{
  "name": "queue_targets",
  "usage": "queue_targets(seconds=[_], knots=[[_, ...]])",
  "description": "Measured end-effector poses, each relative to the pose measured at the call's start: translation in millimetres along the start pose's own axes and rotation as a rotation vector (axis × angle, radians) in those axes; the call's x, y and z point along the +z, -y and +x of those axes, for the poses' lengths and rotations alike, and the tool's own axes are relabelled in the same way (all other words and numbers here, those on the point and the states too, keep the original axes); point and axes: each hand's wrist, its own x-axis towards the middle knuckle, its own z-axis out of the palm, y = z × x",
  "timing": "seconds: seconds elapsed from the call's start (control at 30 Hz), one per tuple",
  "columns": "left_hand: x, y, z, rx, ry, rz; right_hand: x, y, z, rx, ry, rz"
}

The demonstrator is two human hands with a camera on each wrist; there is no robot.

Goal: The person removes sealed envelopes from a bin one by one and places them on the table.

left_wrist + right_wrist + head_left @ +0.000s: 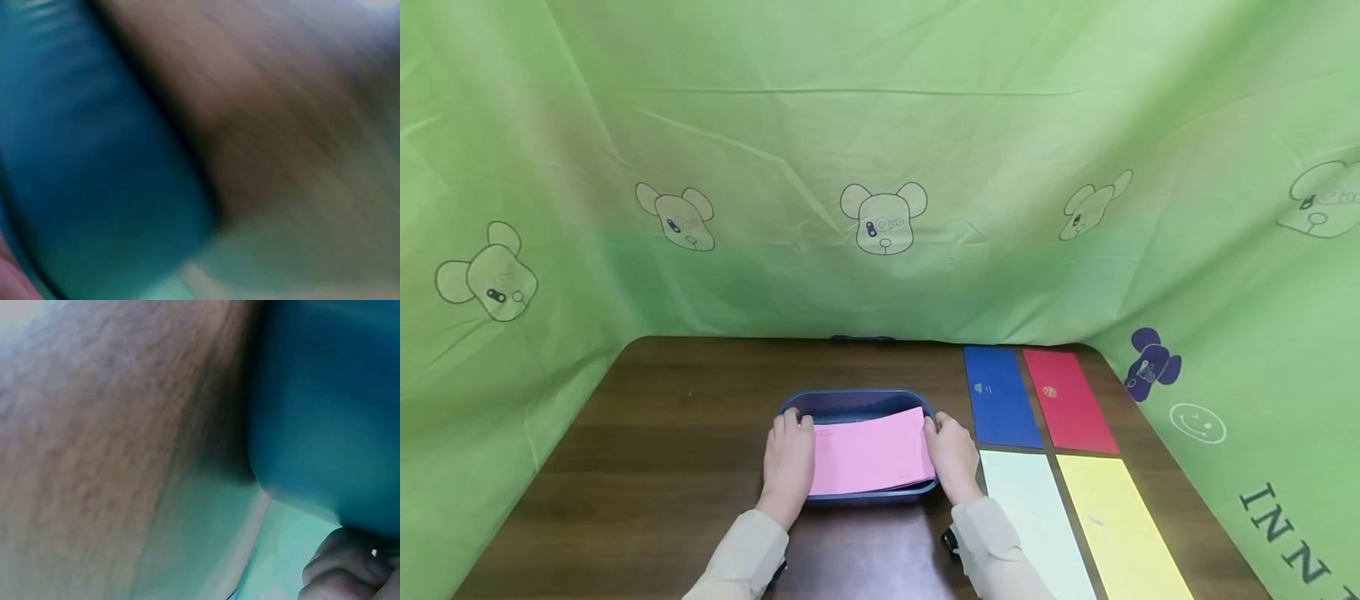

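Note:
A blue plastic bin (850, 405) with rounded corners sits in the middle of the table, with flat pink paper (868, 454) lying in it and its right end raised at the rim. At the bin's left end, my left hand (789, 462) grips the rim. My right hand (953, 457) holds the opposite end, its thumb beside the pink paper. The bin's outer wall (112, 144) fills the left of the left wrist view, blurred. In the right wrist view, curled fingers (340, 575) meet the bin (325, 419).
To the right lie four flat papers in two rows: blue (1002, 396) and red (1070, 400) behind, pale green (1033, 517) and yellow (1123, 525) in front. Green cloth (880, 300) printed with bear heads encloses the brown wooden table (647, 467).

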Motion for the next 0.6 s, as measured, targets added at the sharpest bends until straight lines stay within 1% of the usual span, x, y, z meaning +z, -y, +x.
queue_targets(seconds=[0.07,0.13,0.17,0.23,0.33,0.4,0.47,0.6], knots=[[-1.5,-7.1,3.1,-0.124,0.121,-0.165,0,0,0,-0.006,-0.015,-0.005],[-2.9,-12.6,6.2,-0.272,0.218,-0.311,0,1,-1,-0.016,-0.029,-0.012],[-3.4,-14.2,7.5,-0.332,0.251,-0.361,0,1,-2,-0.024,-0.034,-0.015],[-4.3,-16.5,9.9,-0.411,0.311,-0.424,0,2,-2,-0.029,-0.041,-0.019],[-4.2,-17.2,11.7,-0.461,0.350,-0.471,1,3,-3,-0.021,-0.035,-0.026],[-5.3,-16.2,11.9,-0.480,0.392,-0.493,1,4,-3,-0.013,-0.031,-0.025],[-5.8,-15.0,12.7,-0.494,0.416,-0.511,0,4,-3,-0.012,-0.029,-0.026],[-6.0,-12.5,14.0,-0.513,0.432,-0.524,-1,3,-3,-0.007,-0.024,-0.023]])
